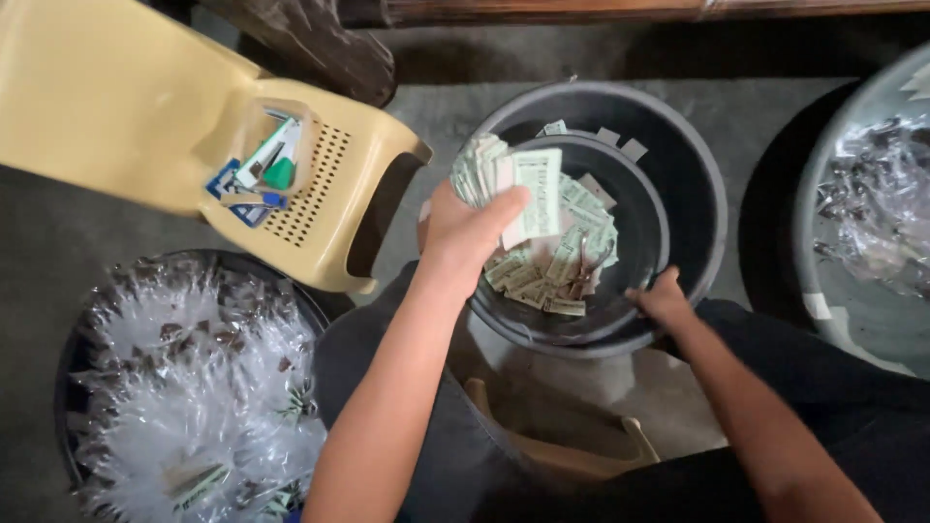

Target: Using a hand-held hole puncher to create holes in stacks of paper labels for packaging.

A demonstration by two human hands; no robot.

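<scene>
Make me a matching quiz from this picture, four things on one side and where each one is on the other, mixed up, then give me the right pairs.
Things:
1. left hand
2. right hand
3. yellow plastic chair
4. clear wrappers

Places:
A. heaped in the round tub at lower left
B. on the near rim of the black bucket
C. upper left, with a small box of tools on its seat
D. raised over the bucket, holding a stack of paper slips

Pairs: 1-D, 2-B, 3-C, 4-A
</scene>
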